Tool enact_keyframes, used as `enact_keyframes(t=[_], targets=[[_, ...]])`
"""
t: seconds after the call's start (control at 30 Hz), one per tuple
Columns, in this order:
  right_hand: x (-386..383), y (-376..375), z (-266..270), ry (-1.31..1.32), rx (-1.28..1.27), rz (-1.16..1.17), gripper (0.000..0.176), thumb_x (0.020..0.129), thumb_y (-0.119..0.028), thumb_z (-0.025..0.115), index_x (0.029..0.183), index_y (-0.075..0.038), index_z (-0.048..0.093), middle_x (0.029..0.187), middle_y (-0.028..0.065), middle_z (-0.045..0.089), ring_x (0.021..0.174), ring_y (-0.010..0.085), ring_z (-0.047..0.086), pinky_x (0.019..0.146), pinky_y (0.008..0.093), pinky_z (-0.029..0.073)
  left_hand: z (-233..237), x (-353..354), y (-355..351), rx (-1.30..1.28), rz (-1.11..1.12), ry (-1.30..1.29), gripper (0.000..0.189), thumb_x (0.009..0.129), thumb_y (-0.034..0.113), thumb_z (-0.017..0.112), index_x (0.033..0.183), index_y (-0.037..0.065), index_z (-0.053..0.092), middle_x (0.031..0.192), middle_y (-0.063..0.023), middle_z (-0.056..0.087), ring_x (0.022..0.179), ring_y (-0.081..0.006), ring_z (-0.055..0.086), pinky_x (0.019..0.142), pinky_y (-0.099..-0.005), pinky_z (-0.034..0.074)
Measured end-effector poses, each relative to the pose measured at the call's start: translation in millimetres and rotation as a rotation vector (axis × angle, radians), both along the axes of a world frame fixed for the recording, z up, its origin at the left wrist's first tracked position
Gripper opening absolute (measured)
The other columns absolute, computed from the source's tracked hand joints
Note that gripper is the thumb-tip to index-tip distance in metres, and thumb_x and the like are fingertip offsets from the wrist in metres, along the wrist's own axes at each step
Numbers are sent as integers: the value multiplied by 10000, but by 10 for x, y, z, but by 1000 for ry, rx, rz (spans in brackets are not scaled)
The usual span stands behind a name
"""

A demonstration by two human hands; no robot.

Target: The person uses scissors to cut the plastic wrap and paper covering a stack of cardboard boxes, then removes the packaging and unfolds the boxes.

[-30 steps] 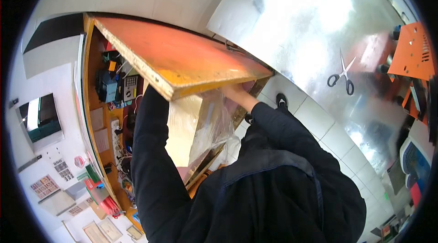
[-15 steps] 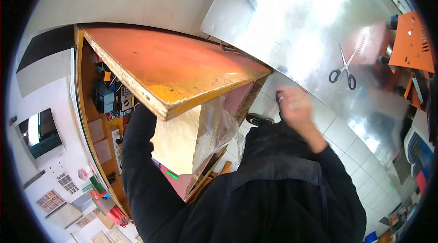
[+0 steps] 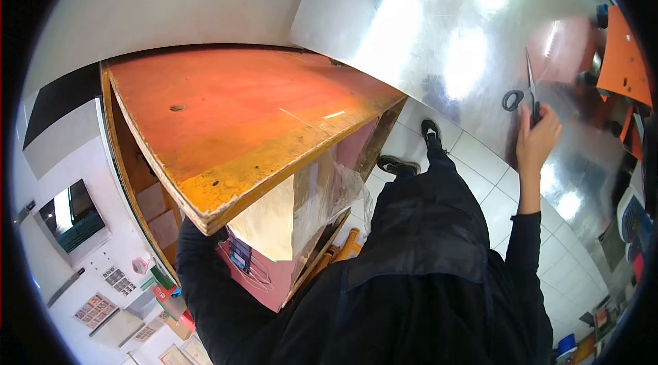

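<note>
On the shiny metal table, my right hand [image 3: 538,140] is at the scissors [image 3: 513,100], its thumb and fingers around one black handle loop. The other loop sticks out to the left, and the blades point away from me, nearly together. My left arm [image 3: 205,283] reaches under the raised orange wooden board [image 3: 226,111], which hides my left hand. Below the board's edge stands a pale box-like block [image 3: 264,221] with clear plastic film [image 3: 319,200] beside it.
The metal table [image 3: 411,29] lies ahead and right, with an orange perforated metal part [image 3: 625,56] at its far right. Under the board, a pink surface [image 3: 264,283] holds a dark item and a cable. My shoes [image 3: 397,165] stand on white floor tiles [image 3: 473,159].
My right hand has moved from above the floor to the scissors and taken hold of a handle. The scissor blades are closer together. The orange board's near corner appears lower and further left.
</note>
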State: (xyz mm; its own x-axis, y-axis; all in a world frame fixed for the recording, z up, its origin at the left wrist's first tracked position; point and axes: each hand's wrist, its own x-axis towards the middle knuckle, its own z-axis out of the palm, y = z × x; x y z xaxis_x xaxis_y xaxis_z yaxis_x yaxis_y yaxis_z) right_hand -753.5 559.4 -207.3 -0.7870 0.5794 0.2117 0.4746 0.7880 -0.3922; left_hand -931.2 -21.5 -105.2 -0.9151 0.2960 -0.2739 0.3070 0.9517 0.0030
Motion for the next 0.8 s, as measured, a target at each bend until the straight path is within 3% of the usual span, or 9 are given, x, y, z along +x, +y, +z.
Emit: enact_keyframes(t=[0.03,0.1,0.2,0.27,0.47,0.53,0.77,0.8], targets=[[-130,-56,23,-7,-5,-1,382,853,-348,650,1098,-62,589,1031,138,579,995,316,514,876,412,388,13,3,-15,-3,1,0,340,768,169,672,1054,-2,605,1027,-203,638,932,-295,618,776,-376,483],[-394,-208,70,-76,242,-114,456,827,-447,645,1116,-100,581,1063,141,562,1026,330,495,887,447,382,59,-43,-63,-1,4,-2,342,768,170,673,1056,-2,604,1028,-202,638,935,-296,617,778,-376,482],[-569,-222,-11,-104,197,-122,481,826,-506,622,1169,-172,574,1150,124,532,1104,344,457,911,498,382,150,-118,-208,-7,3,3,347,768,171,673,1060,-1,602,1030,-201,637,939,-297,615,782,-377,481],[-592,-169,-41,-99,164,-127,424,836,-475,619,1159,-202,587,1156,114,549,1100,319,469,901,517,383,105,-185,-286,-8,5,1,349,768,172,674,1063,-1,601,1031,-201,637,942,-297,614,784,-377,481],[-617,70,73,-162,19,-127,338,825,-308,652,1099,-113,620,1059,72,633,1053,278,526,846,451,432,131,-196,-356,-5,7,-1,358,768,175,675,1071,0,597,1034,-199,636,951,-299,611,790,-378,479],[-621,55,66,12,91,-19,315,823,-215,658,1107,-86,612,984,100,649,995,296,556,825,416,457,160,-192,-350,-3,9,-4,360,768,175,675,1073,1,596,1035,-198,635,954,-300,610,793,-378,479],[-487,148,99,-74,136,207,357,815,-47,610,1168,-67,570,918,159,643,857,334,597,750,409,492,205,-62,-387,-13,3,-15,370,768,178,676,1083,2,592,1040,-196,634,964,-302,606,800,-379,477],[-396,149,159,-77,13,278,377,810,-14,595,1182,-62,562,929,149,652,859,309,615,731,401,501,162,-102,-374,-15,2,-24,371,768,179,677,1084,2,592,1040,-196,634,965,-302,606,802,-379,477]])
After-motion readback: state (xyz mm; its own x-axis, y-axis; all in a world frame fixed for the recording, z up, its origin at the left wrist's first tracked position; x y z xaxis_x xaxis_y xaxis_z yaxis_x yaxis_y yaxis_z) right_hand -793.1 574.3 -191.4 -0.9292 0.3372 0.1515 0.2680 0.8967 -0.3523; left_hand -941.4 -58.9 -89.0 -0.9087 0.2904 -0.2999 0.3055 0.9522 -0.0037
